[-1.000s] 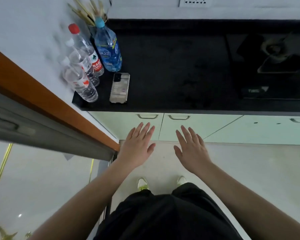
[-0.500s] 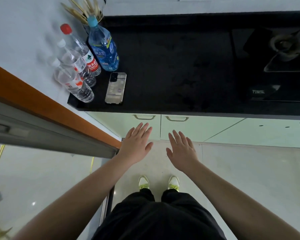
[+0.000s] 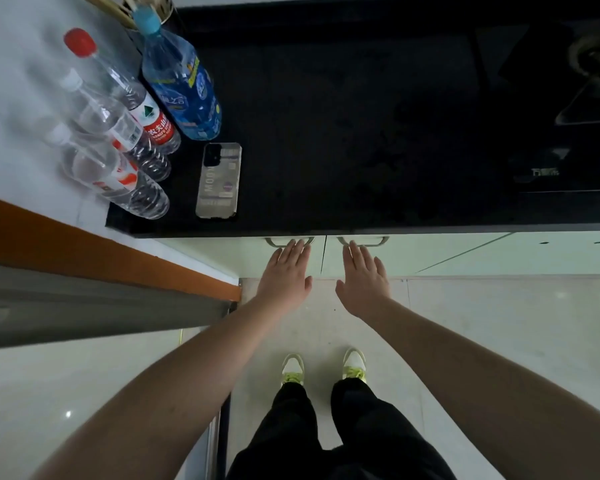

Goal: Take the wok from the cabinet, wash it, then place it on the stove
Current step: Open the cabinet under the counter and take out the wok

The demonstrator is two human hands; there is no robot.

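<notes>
Both hands flat with straight fingers, left hand (image 3: 284, 271) and right hand (image 3: 362, 277), fingertips at the handles of the closed cabinet doors (image 3: 430, 252) below the counter (image 3: 326, 150); wok out of view.

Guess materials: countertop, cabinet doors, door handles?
Countertop: dark polished stone or similar, going by its faint reflections. Cabinet doors: pale green glossy panels, likely lacquered board or glass; cannot tell which. Handles: brushed metal by their grey sheen, with the left hand and right hand reaching them.
</notes>
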